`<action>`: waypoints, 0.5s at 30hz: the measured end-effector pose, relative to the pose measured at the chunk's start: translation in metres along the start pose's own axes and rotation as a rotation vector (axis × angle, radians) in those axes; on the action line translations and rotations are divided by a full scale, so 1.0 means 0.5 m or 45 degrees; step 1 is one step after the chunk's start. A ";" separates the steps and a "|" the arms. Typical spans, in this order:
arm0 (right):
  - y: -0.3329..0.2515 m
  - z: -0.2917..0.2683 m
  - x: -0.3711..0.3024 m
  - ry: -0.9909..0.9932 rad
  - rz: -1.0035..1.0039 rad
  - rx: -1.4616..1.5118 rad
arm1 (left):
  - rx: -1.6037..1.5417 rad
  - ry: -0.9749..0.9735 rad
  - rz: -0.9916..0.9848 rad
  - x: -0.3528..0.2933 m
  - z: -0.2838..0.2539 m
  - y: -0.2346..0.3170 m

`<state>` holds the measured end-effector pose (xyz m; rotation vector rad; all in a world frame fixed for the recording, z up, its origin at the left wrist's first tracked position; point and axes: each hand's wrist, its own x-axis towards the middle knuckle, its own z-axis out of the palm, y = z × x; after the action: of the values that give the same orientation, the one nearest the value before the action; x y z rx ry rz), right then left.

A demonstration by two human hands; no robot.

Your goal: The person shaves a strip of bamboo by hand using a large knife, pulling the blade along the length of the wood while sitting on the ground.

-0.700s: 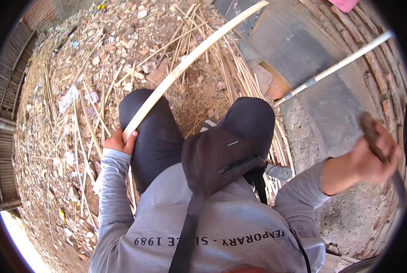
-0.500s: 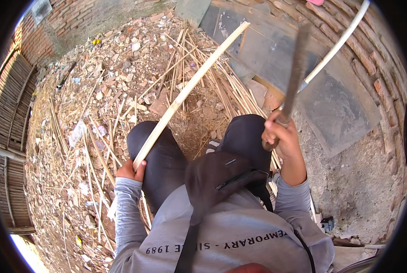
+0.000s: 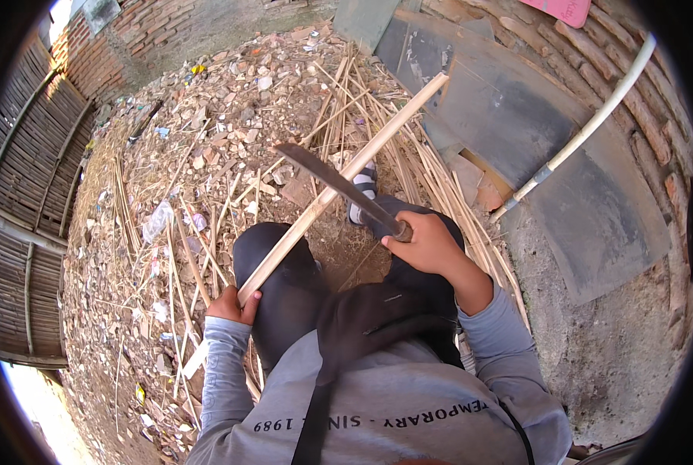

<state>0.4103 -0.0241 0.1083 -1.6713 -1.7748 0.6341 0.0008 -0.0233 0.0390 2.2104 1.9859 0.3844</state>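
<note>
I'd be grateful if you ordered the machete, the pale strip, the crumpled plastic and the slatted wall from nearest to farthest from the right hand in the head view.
1. Machete: gripped in the right hand.
2. Pale strip: just left, crossing behind the machete.
3. Crumpled plastic: farther left, on the rubble.
4. Slatted wall: at the far left.
</note>
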 end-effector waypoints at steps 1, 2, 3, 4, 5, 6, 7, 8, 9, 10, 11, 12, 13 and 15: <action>-0.007 0.014 0.025 -0.124 0.090 -0.065 | -0.005 0.027 0.003 0.000 0.003 0.002; -0.005 0.040 0.040 -0.161 0.090 -0.037 | 0.020 0.005 -0.029 -0.005 -0.003 0.003; 0.003 0.062 0.059 -0.170 -0.012 -0.124 | 0.036 0.001 -0.047 -0.003 -0.005 0.010; 0.013 0.081 0.075 -0.176 -0.113 -0.208 | 0.051 -0.005 -0.062 -0.003 -0.005 0.017; 0.017 0.091 0.090 -0.199 -0.176 -0.251 | 0.029 0.006 -0.077 -0.003 -0.005 0.023; 0.023 0.094 0.108 -0.207 -0.191 -0.244 | 0.037 0.012 -0.092 -0.005 -0.001 0.024; 0.030 0.095 0.126 -0.231 -0.211 -0.293 | -0.009 0.056 -0.062 -0.005 0.006 0.020; 0.036 0.101 0.137 -0.264 -0.223 -0.337 | -0.050 0.086 -0.036 -0.008 0.005 0.021; 0.042 0.101 0.149 -0.280 -0.228 -0.324 | -0.050 0.136 0.004 -0.013 0.000 0.026; 0.048 0.097 0.163 -0.282 -0.221 -0.308 | -0.039 0.128 -0.013 -0.020 -0.003 0.027; 0.050 0.099 0.175 -0.295 -0.225 -0.294 | -0.035 0.127 -0.057 -0.040 -0.006 0.022; 0.056 0.096 0.181 -0.315 -0.245 -0.294 | -0.039 0.135 -0.096 -0.049 -0.006 0.018; 0.064 0.093 0.177 -0.243 -0.214 -0.284 | -0.050 0.109 -0.129 -0.054 -0.002 0.015; 0.058 0.082 0.178 -0.193 -0.167 -0.316 | -0.037 0.024 -0.165 -0.053 -0.027 0.028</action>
<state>0.4001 0.0698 0.0689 -1.6858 -2.1259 0.5097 0.0076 -0.0519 0.0533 2.0552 2.1050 0.4160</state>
